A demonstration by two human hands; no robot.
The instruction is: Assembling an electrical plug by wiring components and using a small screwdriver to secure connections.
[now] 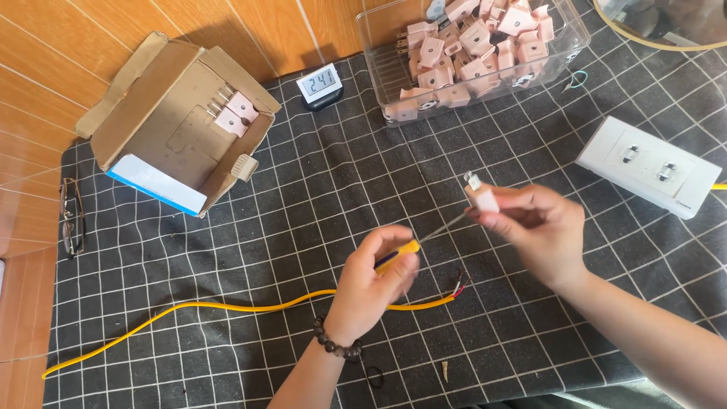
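Two bare forearms enter from the near edge, both without sleeves, and both hands are ungloved. The left hand (375,284) carries a bracelet of dark round beads (335,344) close around the wrist. The right hand (534,231) shows no ring, watch or band on its visible parts, and its forearm is likewise unadorned.

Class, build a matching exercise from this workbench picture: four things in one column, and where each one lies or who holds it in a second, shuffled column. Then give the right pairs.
Things
1. screwdriver
2. pink plug
3. white socket strip
4. yellow cable

Places
A. lying across the checked cloth, stripped wires at one end
B. in the left hand
C. at the right edge of the cloth
D. in the right hand

Pairs: 1-B, 2-D, 3-C, 4-A
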